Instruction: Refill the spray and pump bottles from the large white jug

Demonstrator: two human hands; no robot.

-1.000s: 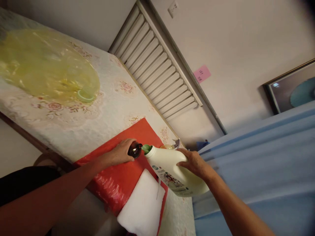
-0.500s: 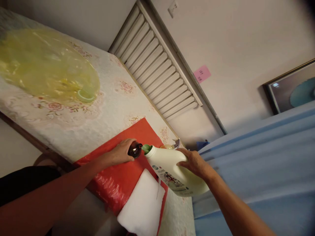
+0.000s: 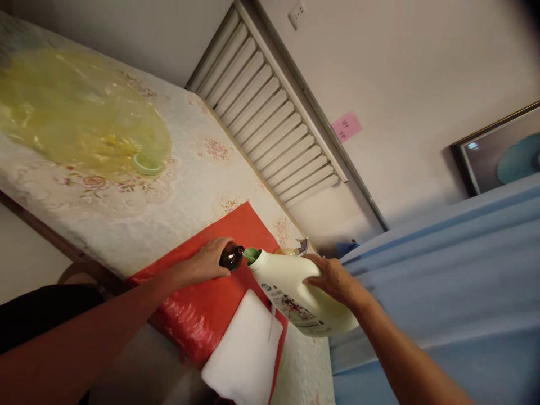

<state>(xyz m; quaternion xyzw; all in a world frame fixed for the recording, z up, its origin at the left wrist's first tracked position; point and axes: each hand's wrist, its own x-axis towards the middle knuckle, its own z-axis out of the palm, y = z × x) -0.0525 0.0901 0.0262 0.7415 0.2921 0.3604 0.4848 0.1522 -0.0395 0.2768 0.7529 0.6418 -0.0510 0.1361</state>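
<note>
My left hand (image 3: 213, 260) is wrapped round a small dark brown bottle (image 3: 230, 257), its narrow neck turned toward the spout of a large jug. That pale green detergent jug (image 3: 301, 289) is tilted, with my right hand (image 3: 331, 277) gripping its handle. The jug's green pouring spout (image 3: 251, 255) meets or nearly meets the bottle's mouth; whether they touch I cannot tell. Under both hands lies a red plastic sheet (image 3: 230, 228). On its near part rests a folded white cloth (image 3: 244, 351), partly below the jug.
A yellow plastic bag (image 3: 84, 107) with a pale green ring (image 3: 147, 164) lies at the left on the floral tablecloth (image 3: 198, 185). Behind the jug stands a partly hidden spray bottle (image 3: 291, 251). A white radiator (image 3: 270, 107) borders the table; blue fabric (image 3: 442, 270) hangs at the right.
</note>
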